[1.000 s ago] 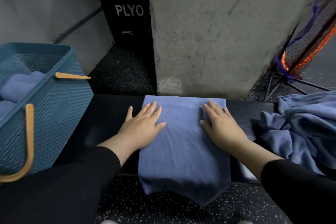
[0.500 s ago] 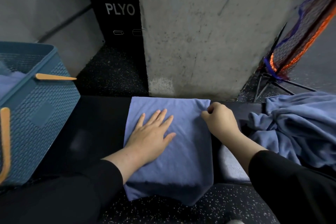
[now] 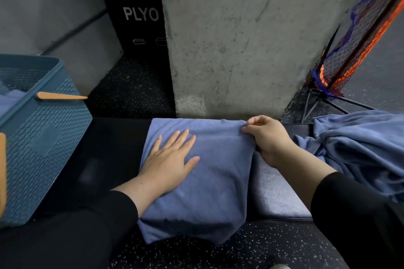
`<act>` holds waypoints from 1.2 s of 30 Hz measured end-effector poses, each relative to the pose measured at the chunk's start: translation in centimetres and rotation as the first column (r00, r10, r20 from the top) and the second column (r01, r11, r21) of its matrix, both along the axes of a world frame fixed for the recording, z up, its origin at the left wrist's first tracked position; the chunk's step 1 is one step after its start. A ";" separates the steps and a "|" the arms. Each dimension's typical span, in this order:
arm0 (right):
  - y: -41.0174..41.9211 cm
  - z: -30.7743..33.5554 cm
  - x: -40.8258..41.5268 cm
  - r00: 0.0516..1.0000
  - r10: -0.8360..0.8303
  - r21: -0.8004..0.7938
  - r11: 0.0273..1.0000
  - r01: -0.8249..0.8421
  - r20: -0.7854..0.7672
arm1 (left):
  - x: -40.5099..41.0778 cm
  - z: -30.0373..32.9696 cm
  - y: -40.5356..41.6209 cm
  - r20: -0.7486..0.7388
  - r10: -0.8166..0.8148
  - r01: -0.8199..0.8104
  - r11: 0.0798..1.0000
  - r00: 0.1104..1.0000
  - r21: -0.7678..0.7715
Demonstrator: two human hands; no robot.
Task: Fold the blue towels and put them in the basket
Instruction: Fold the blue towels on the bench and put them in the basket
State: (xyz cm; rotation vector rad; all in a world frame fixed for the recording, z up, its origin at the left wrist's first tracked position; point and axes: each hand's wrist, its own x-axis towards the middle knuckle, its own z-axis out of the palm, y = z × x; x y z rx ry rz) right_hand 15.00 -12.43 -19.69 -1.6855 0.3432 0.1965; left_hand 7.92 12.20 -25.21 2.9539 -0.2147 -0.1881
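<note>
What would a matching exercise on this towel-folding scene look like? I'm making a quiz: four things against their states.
Things:
1. left hand
2. right hand
3. basket
4. unfolded towels

States:
A. crumpled heap at the right
B. pinches the towel's far right corner
C. stands at the left, blue cloth inside
D. lies flat on the towel

Pairs: 1-D, 2-B, 3-C, 4-A

This is a gym. A black box (image 3: 135,17) lettered "PLYO" stands left of a bare concrete pillar (image 3: 240,39), speckled black rubber flooring (image 3: 135,91) spreads at the pillar's foot, and an orange-and-blue sports net (image 3: 358,43) on a metal stand leans to its right.
</note>
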 end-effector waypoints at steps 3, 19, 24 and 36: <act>-0.8 -0.3 0.0 0.996 0.037 -0.305 0.952 -0.009 0.087 | 0.1 0.2 -0.1 -0.024 0.000 0.000 1.000 1.000 0.001; 1.5 -1.4 -5.5 0.709 0.681 -0.931 0.109 -0.348 -0.185 | 0.8 0.0 2.7 -0.038 -0.099 0.101 0.993 0.994 0.057; 1.7 -2.7 -5.8 0.840 0.513 -0.919 0.222 -0.326 -0.174 | 2.7 0.4 2.5 -0.064 -0.016 0.021 0.997 0.998 0.069; 3.4 -1.9 -5.0 0.952 0.261 -0.501 0.852 -0.151 0.157 | -2.8 0.0 -1.2 -0.019 -0.084 0.085 0.993 0.996 0.078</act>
